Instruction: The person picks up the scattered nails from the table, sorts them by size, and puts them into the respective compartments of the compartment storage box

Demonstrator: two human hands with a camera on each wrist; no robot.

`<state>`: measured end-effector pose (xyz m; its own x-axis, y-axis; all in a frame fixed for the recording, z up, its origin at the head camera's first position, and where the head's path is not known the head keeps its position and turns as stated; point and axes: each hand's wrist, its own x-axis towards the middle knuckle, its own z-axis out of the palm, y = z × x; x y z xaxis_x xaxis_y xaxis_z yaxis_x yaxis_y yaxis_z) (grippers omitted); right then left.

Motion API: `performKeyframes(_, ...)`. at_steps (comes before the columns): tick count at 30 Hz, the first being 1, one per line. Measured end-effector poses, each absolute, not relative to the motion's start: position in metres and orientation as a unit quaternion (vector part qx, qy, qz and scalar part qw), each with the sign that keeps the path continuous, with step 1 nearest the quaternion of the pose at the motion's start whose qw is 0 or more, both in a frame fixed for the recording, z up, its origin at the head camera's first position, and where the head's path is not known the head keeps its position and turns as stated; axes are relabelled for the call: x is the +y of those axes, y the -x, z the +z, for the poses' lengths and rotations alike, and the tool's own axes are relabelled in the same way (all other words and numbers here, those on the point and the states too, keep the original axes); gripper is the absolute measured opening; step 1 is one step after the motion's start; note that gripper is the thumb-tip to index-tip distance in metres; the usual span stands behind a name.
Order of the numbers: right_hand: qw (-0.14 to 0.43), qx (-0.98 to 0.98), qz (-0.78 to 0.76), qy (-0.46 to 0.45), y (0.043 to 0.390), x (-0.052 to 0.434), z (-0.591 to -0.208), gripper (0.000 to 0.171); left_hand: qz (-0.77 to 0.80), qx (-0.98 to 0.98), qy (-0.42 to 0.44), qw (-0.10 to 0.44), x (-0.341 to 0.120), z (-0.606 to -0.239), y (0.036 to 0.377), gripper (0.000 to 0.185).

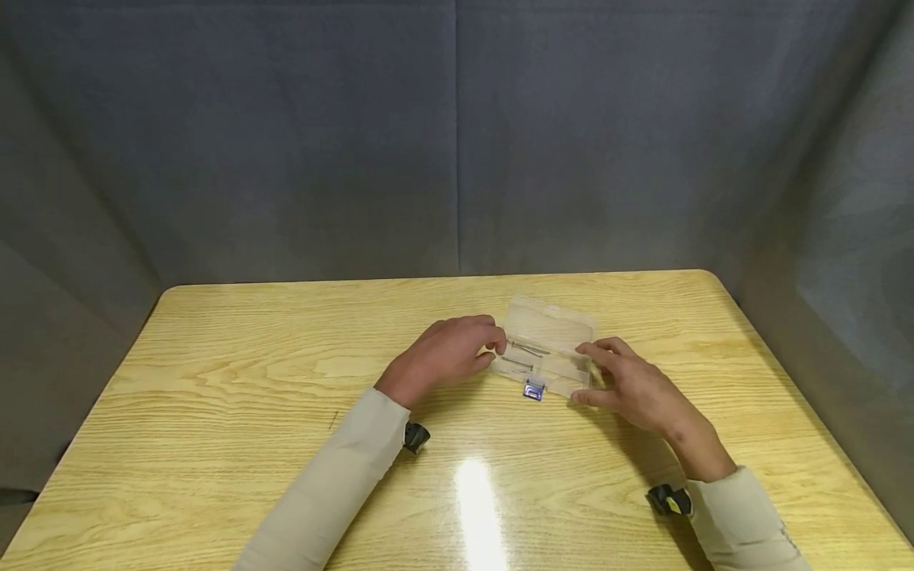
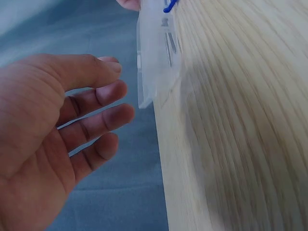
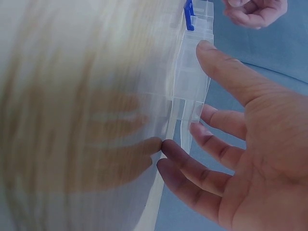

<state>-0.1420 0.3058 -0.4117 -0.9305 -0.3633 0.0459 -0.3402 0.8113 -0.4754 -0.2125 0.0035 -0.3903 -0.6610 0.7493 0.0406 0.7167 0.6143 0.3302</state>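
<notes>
A clear plastic case (image 1: 548,321) lies on the table with its lid folded back. Thin metal pieces (image 1: 517,362), perhaps nails or bits, lie inside; their exact kind is too small to tell. At the case's front edge a blue latch (image 1: 533,388) hangs out. My right hand (image 1: 635,388) grips the case's right end, thumb at the front corner and fingers toward the back. Beside the left end hovers my left hand (image 1: 453,349), fingers loosely bent. In the left wrist view nothing shows between the left thumb (image 2: 91,70) and fingers, and a gap separates them from the case.
One thin, nail-like piece (image 1: 333,419) lies on the wooden table (image 1: 236,365), left of the left forearm. Dark grey cloth (image 1: 457,143) hangs behind the table's far edge and at both sides.
</notes>
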Motion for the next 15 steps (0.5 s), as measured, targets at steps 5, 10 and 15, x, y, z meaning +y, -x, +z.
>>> performKeyframes(5, 0.026, 0.951, -0.246, 0.186, 0.142, 0.306, -0.412, 0.068, 0.151, 0.901, -0.403, 0.045, -0.008, -0.391, 0.210, 0.015)
performKeyframes(10, 0.026, 0.951, -0.245, 0.188, 0.143, 0.306, -0.412, 0.068, 0.148, 0.905, -0.397, 0.044, -0.018, -0.392, 0.205, 0.014)
performKeyframes(15, 0.026, 0.950, -0.246, 0.189, 0.142, 0.306, -0.412, 0.068, 0.157, 0.905, -0.393, 0.040, -0.030, -0.393, 0.198, 0.014)
